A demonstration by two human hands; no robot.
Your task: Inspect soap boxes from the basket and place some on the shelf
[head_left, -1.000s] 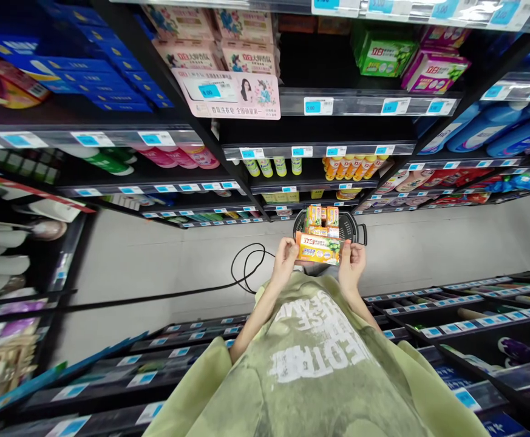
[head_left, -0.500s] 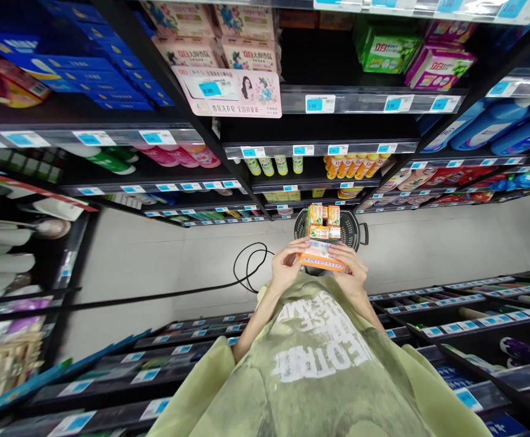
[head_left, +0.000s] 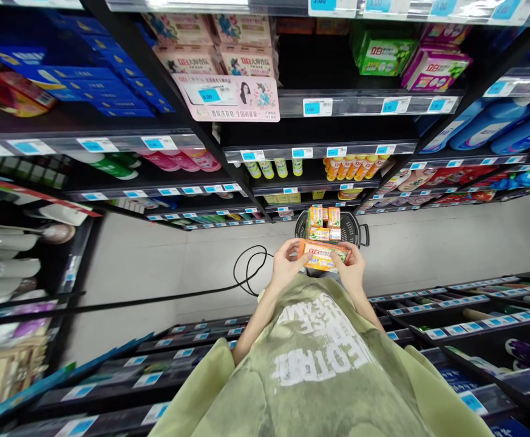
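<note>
Shelf [head_left: 314,132] beyond basket: top cut off, most small tags too blurred for me to read. Shirt [head_left: 319,370] nearer than basket, white lettering creased. Basket [head_left: 350,229]: I see near rim partly hidden behind pack. Pink card [head_left: 235,97] far above basket, 香氛洗衣皂 legible. Orange boxes [head_left: 317,233] inside basket. Left hand [head_left: 287,262], right hand [head_left: 352,266] closed on pack [head_left: 322,254], one per end, thumbs on 立白 face, fingers partly hidden; pack just my side of basket.
</note>
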